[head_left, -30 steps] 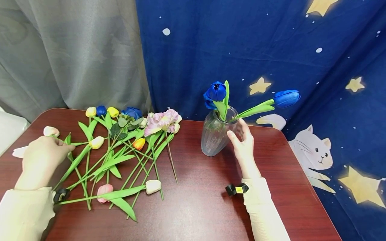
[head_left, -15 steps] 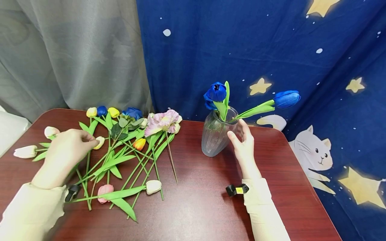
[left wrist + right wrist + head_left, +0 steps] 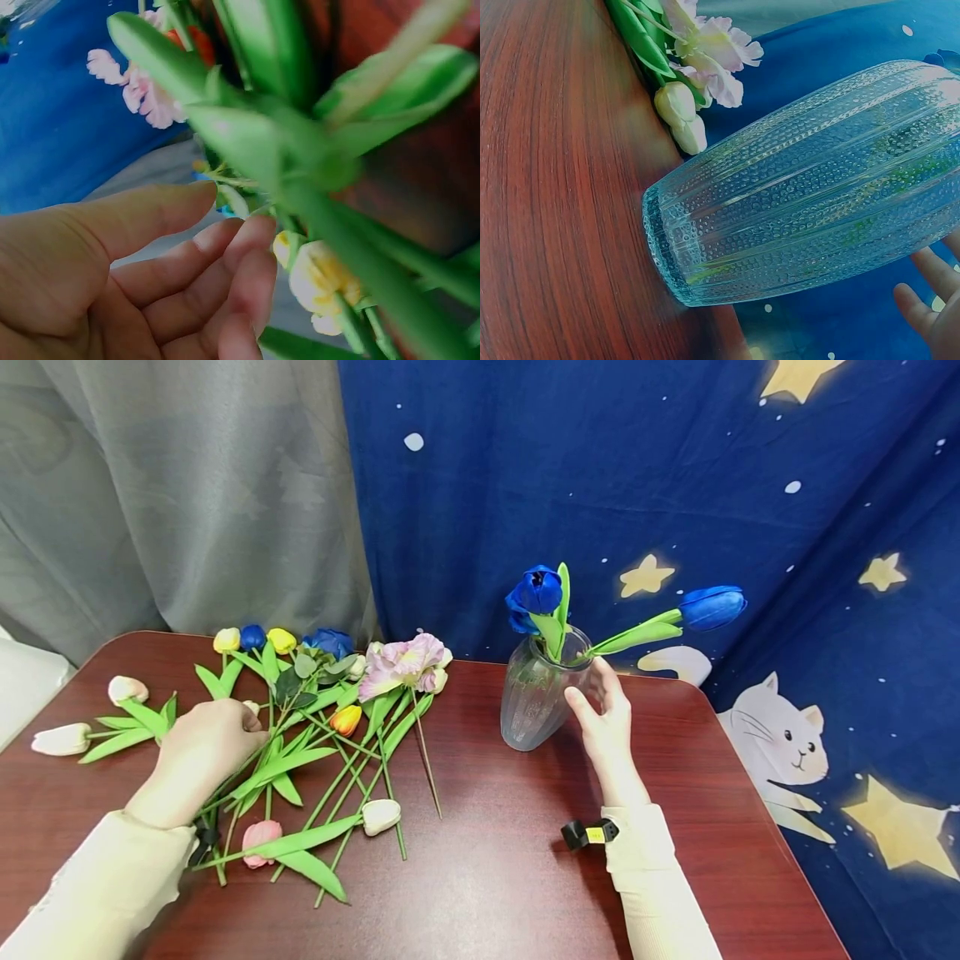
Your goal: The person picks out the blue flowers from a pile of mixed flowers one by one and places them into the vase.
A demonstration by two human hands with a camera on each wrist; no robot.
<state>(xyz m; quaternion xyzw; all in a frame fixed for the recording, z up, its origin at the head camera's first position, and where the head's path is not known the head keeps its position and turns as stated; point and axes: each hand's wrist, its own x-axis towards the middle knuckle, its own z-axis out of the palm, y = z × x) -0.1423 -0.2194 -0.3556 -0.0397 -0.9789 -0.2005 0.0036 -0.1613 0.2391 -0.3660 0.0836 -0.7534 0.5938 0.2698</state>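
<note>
My left hand hovers low among the loose artificial tulips at the left. In the left wrist view its thumb and loosely bent fingers have a gap between them, with green stems and leaves just beyond. The hand mostly hides one pale tulip. My right hand rests against the right side of a clear ribbed glass vase, its fingers near the rim. The vase stands tilted on the table. Blue flowers rise from it, and another blue tulip leans far right.
Across the left half of the brown table lie several crossed stems, with a pink tulip, an orange tulip and a lilac flower. Two white tulips lie far left. A blue curtain hangs behind.
My left hand has moved right, from the white tulips at the far left to the middle of the flower pile. My right hand and the vase have stayed put.
</note>
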